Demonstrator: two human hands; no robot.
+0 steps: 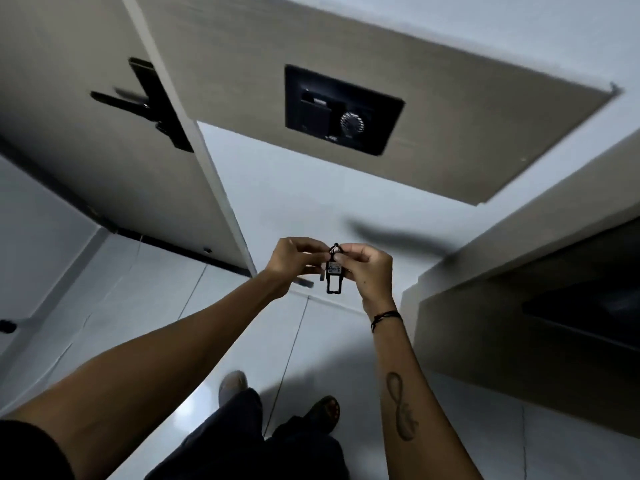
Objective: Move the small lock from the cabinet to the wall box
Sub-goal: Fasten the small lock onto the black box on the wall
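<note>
Forearms: both are reaching forward at chest height.
Lock: small black padlock with white label (334, 270) is hanging between left hand (294, 261) and right hand (367, 268), both grips pinching it.
Advice: keeping one grip firm while walking to black recessed wall box (341, 109).

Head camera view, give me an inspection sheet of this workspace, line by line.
Surface: no worktop; glossy tiled floor underfoot.
Job's things: small lock, black with a pale label, held in mid-air between both hands; wall box, a dark recessed panel with a round dial, sits above and apart from the lock.
Clutter: nothing seen.
Hands: left hand and right hand both pinch the lock at its upper part; a dark band circles the right wrist.
Cables: nothing seen.
Surroundings: door with a black lever handle at left; cabinet with a dark opening at right; the person's feet below.
</note>
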